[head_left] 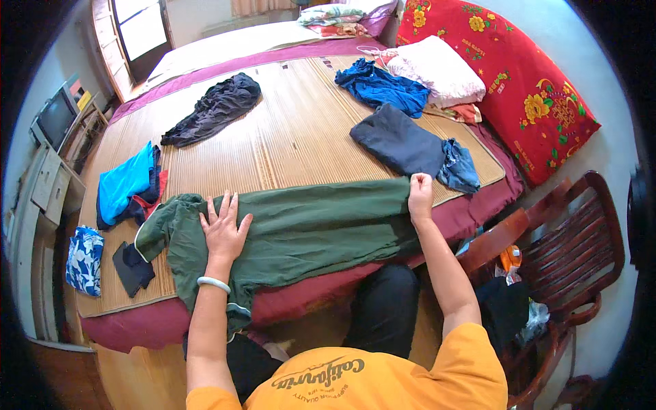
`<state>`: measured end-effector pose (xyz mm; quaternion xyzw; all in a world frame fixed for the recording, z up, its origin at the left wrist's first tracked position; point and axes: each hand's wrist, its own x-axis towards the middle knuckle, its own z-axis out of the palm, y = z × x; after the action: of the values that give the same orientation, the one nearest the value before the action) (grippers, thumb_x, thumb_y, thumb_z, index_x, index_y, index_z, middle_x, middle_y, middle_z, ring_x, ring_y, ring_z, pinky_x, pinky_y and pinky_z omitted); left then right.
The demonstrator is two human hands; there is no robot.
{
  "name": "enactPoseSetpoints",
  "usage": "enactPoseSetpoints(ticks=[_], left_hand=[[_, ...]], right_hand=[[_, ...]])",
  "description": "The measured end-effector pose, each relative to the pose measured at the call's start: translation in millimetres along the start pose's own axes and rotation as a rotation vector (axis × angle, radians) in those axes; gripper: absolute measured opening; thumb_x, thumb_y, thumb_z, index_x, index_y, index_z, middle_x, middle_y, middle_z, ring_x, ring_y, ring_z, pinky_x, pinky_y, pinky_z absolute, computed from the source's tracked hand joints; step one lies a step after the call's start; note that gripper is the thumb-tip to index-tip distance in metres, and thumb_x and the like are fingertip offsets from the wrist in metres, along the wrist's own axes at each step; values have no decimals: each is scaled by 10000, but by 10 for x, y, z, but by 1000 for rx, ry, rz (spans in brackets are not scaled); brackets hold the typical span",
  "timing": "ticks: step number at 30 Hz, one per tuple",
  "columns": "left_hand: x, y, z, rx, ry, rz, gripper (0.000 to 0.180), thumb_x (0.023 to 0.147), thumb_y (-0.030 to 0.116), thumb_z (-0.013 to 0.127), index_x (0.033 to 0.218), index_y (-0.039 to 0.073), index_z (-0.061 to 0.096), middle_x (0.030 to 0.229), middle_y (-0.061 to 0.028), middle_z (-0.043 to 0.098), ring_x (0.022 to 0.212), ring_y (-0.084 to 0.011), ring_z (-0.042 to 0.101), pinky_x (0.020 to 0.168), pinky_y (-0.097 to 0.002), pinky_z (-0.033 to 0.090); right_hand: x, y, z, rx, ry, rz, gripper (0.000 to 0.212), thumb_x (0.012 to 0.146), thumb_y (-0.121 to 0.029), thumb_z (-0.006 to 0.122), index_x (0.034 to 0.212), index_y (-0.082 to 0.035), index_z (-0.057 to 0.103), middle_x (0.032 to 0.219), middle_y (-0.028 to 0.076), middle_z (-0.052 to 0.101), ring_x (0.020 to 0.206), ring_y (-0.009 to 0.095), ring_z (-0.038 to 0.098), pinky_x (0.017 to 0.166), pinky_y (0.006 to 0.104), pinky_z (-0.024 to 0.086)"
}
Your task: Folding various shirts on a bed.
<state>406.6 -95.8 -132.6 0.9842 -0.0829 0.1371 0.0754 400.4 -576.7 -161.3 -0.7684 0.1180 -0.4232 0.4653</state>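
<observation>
My left hand [224, 229] is spread wide and flat on the green shirt [321, 229], which lies on the slatted mat [287, 137] in the middle of the frame, while my right hand [421, 195] pinches the shirt's far right corner.

Tan slatted bamboo mat [294, 154] on maroon bedsheet [140, 331]. Far left of mat: crumpled black garment [219, 109]. Left edge: folded bright-blue garment [126, 183] on darker cloth, blue-and-white patterned folded cloth [85, 263], small dark folded cloth [132, 269] just beside it. Right: crumpled royal-blue garment [383, 85] next to whitish-pink pillow [441, 72]; folded dark-navy garment [396, 140] touching faded-blue denim-like piece [460, 169]. Red floral padded panel [506, 82] leans at the wall. Lower right: dark-brown slatted wooden chair [574, 249], orange packet [510, 259], clear plastic bag [536, 320]. Far left: dark-screened monitor [58, 117], whitish drawer unit [46, 179].
</observation>
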Motion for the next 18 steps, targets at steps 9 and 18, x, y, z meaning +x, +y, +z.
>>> enactPoseSetpoints(ticks=[9, 18], left_hand=[[-8, -79, 62, -3, 15, 20, 643, 953, 535, 498, 1493, 193, 420, 1576, -13, 346, 1485, -365, 185, 1160, -641, 135], [-25, -76, 73, -12, 46, 5, 676, 949, 533, 505, 1508, 172, 388, 1581, -14, 339, 1477, -373, 203, 1160, -640, 139]], right_hand=[[315, -210, -55, 119, -838, 662, 393, 829, -163, 741, 1149, 28, 618, 980, 99, 682, 850, 201, 639, 774, 344, 512], [448, 29, 261, 485, -173, 520, 569, 824, 121, 509, 1376, 27, 405, 1217, 184, 633, 1023, 197, 618, 854, 288, 510]])
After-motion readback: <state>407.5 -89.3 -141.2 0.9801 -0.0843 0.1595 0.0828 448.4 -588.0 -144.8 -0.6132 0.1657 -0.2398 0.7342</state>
